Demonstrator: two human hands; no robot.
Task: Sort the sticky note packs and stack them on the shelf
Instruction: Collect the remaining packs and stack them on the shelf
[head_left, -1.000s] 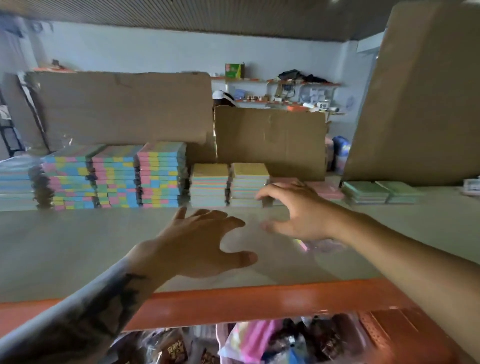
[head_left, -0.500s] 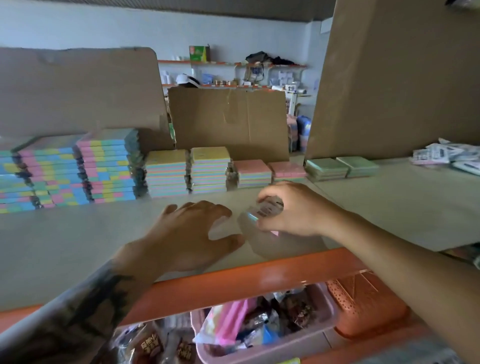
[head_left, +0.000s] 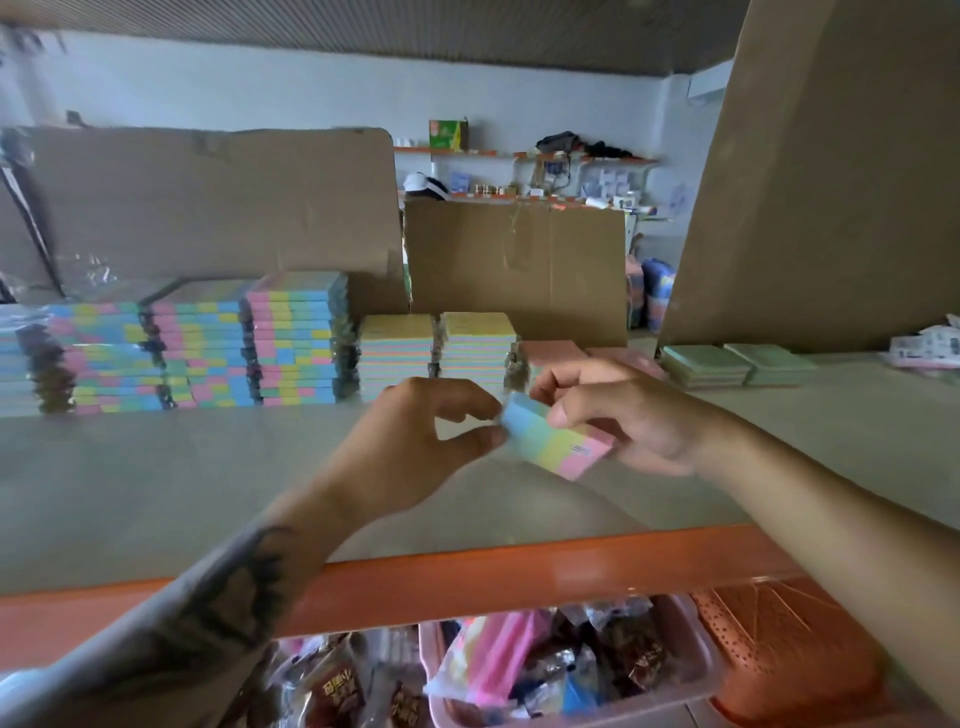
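Pack (head_left: 558, 439), blue-yellow-pink, held above the shelf (head_left: 156, 483) near its front edge. Right hand (head_left: 618, 415): grip closed round the pack's right end. Left hand (head_left: 415, 447): narrow grip, thumb and forefinger pinching the pack's blue corner. Stacks (head_left: 296, 338) stand along the shelf's back edge.

3 tall multicolour stacks (head_left: 296, 338), 2 yellow-topped stacks (head_left: 397, 351), 2 pink stacks (head_left: 550, 353), 2 green stacks (head_left: 706, 364) on shelf (head_left: 156, 493). 1 pack (head_left: 556, 441) betw. 2 hands. 2 baskets (head_left: 701, 691) below.
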